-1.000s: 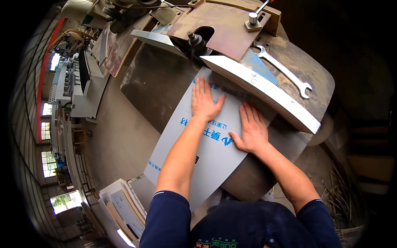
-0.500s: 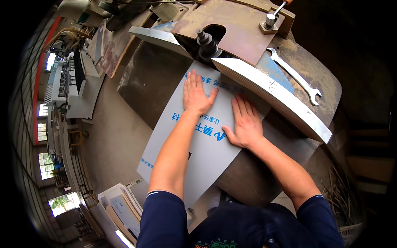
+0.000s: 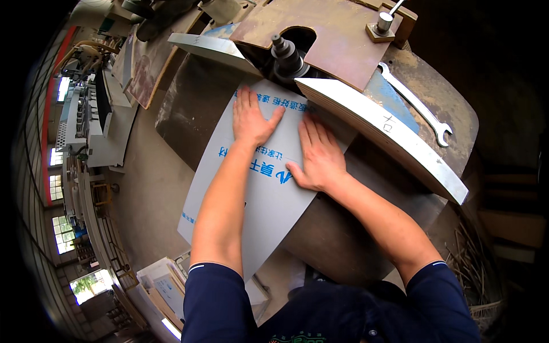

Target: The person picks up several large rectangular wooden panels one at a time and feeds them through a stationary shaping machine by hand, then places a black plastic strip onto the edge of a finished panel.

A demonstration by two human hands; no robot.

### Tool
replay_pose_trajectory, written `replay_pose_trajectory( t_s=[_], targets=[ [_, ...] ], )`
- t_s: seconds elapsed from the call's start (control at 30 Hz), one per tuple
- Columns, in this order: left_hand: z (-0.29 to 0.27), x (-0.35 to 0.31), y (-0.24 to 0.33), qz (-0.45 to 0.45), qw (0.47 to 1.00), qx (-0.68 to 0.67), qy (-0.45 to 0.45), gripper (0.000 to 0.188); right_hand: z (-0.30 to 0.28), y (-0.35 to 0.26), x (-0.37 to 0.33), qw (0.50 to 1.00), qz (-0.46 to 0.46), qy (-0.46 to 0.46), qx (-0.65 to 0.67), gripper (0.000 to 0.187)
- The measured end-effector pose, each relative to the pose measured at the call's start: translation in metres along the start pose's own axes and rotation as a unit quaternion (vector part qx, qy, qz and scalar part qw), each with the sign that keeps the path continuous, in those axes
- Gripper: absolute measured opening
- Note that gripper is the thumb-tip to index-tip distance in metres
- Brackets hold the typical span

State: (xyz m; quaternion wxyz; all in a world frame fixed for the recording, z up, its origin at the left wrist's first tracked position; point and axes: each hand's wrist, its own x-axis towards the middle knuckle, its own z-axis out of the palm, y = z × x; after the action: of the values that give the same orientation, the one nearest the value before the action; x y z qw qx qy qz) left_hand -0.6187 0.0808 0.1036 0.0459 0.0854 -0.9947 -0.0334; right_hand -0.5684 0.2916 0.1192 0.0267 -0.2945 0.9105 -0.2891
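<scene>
A grey panel with blue print (image 3: pixel 269 208) lies on the dark metal machine table (image 3: pixel 197 108), its far edge against the light-faced fence (image 3: pixel 400 137). Flat on the panel's far left part rests my left hand (image 3: pixel 253 121), fingers straight and thumb spread. My right hand (image 3: pixel 320 155) presses flat on the panel's right side, thumb out to the left, its fingers pointing at the fence. Just beyond the panel, a dark upright spindle (image 3: pixel 287 57) stands in the gap between this fence and a second fence (image 3: pixel 214 50) on the left. Whether a cutter sits below is hidden.
An open-end wrench (image 3: pixel 417 106) lies on the machine behind the right fence. A brown board (image 3: pixel 349 54) with a cutout surrounds the spindle. Stacked panels (image 3: pixel 163 288) stand at the lower left. Wood strips (image 3: pixel 473 268) pile up at the right.
The panel and both hands have shifted left along the fence. Both palms stay flat on it. The view has moved slightly too.
</scene>
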Motion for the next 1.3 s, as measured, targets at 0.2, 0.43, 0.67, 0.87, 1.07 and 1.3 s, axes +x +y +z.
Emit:
replay_pose_trajectory(
  t_s=[0.2,0.43,0.67,0.87,1.07,1.3],
  targets=[
    [0.001,0.011,-0.021,0.001,1.000,0.006,0.001,0.096,0.012,-0.007,0.017,1.000,-0.010,0.011,0.005,0.088],
    [0.002,0.027,-0.040,0.000,1.000,0.013,0.000,0.098,0.019,-0.013,0.037,1.000,-0.014,0.010,0.010,0.087],
    [0.005,0.042,-0.063,0.010,1.000,0.013,0.021,0.096,0.033,-0.021,0.058,0.999,-0.024,0.027,0.012,0.086],
    [0.005,0.052,-0.074,0.014,0.999,0.014,0.026,0.095,0.040,-0.024,0.069,0.999,-0.025,0.032,0.005,0.086],
    [0.005,0.061,-0.085,0.009,0.999,0.020,0.025,0.096,0.049,-0.028,0.082,0.999,-0.029,0.034,-0.011,0.086],
    [0.006,0.074,-0.101,0.009,1.000,0.012,0.026,0.094,0.059,-0.032,0.099,0.997,-0.035,0.067,-0.001,0.084]
  ],
)
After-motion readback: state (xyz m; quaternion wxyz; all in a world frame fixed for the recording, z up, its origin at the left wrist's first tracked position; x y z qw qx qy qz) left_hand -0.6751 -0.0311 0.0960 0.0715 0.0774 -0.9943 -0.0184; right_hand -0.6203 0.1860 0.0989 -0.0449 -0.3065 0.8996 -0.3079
